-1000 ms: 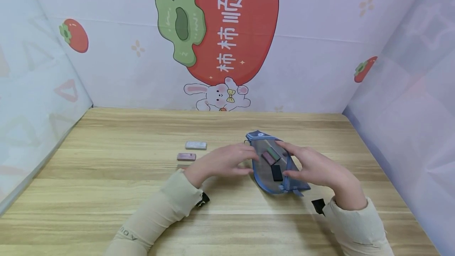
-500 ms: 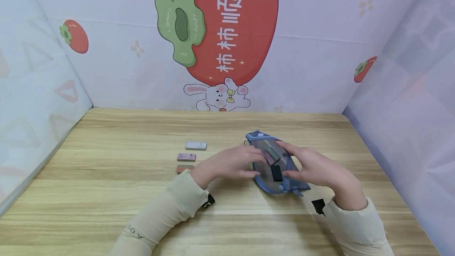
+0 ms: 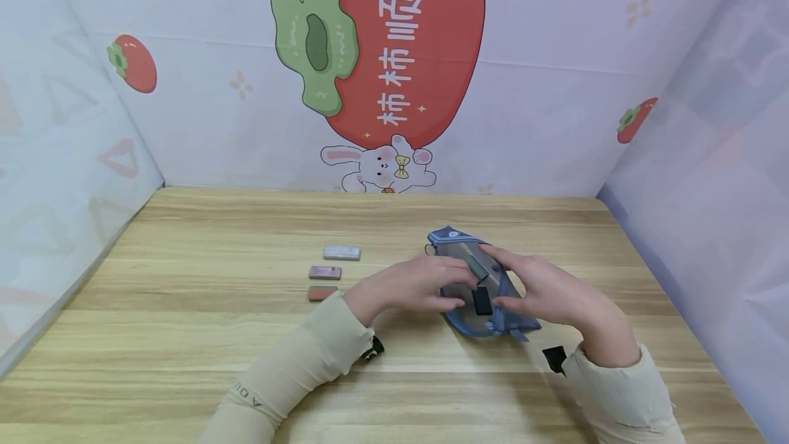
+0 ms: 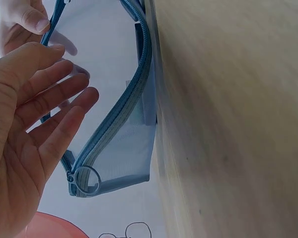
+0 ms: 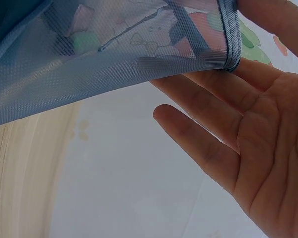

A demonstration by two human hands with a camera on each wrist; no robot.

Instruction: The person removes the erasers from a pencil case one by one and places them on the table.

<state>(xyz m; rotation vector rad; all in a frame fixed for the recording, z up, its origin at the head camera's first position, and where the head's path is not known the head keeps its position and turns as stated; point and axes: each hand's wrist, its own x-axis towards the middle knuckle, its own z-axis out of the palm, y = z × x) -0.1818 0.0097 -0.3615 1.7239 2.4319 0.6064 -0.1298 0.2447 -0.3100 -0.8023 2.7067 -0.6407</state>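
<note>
A blue mesh zip pouch (image 3: 457,241) lies on the wooden table (image 3: 185,334), right of centre. A black block (image 3: 481,301) and a green piece (image 3: 474,267) show through its mesh. My right hand (image 3: 501,279) pinches the pouch's right edge between thumb and fingers, as the right wrist view shows, hand (image 5: 238,64) on pouch (image 5: 114,54). My left hand (image 3: 459,286) lies over the pouch's left side with fingers straight, holding nothing. In the left wrist view this hand (image 4: 69,79) sits beside the pouch's zip (image 4: 124,114) and its ring pull (image 4: 87,178).
Three small blocks lie in a column left of the hands: a grey one (image 3: 342,253), a mauve one (image 3: 324,273) and a reddish one (image 3: 322,293). Printed walls close the table at the back and both sides.
My left hand has slid to the right over the pouch, covering the pink piece inside and uncovering the reddish block on the table. The right hand has stayed put.
</note>
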